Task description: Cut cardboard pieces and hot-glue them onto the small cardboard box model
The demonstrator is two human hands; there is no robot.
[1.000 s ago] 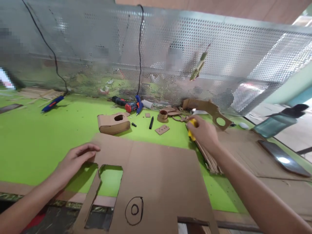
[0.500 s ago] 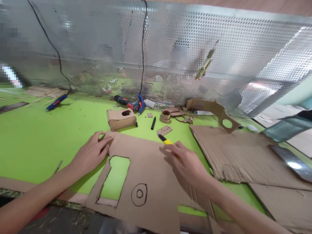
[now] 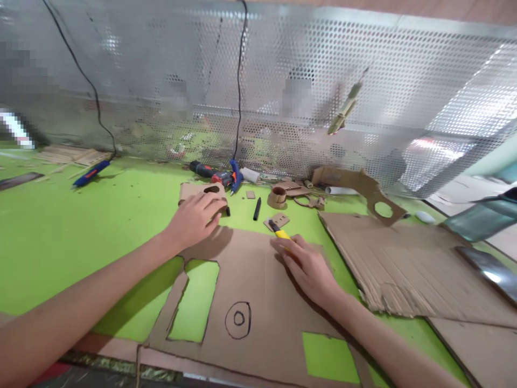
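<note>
My left hand (image 3: 197, 216) is raised in front of a small cardboard box (image 3: 188, 190) with an oval hole. Its fingers are slightly bent and apart, and it covers much of the box; whether they touch I cannot tell. A yellow and black utility knife (image 3: 281, 233) is gripped in my right hand (image 3: 309, 265), its front end pointing away over a small cardboard piece with holes (image 3: 280, 219). Beneath both hands lies a large cardboard sheet (image 3: 266, 302) with rectangular cut-outs and a drawn round shape enclosing a small circle (image 3: 238, 319).
A black marker (image 3: 257, 209), a cardboard ring (image 3: 277, 196) and a blue glue gun (image 3: 235, 177) stand or lie behind the sheet. More cardboard (image 3: 404, 264) is stacked at right, with a phone-like dark slab (image 3: 487, 272) on it. A perforated metal panel (image 3: 278, 124) closes off the back.
My left hand has left the sheet's left corner and moved up and right to the box. The sheet's near edge now shows at the table edge. My right hand still holds the knife.
</note>
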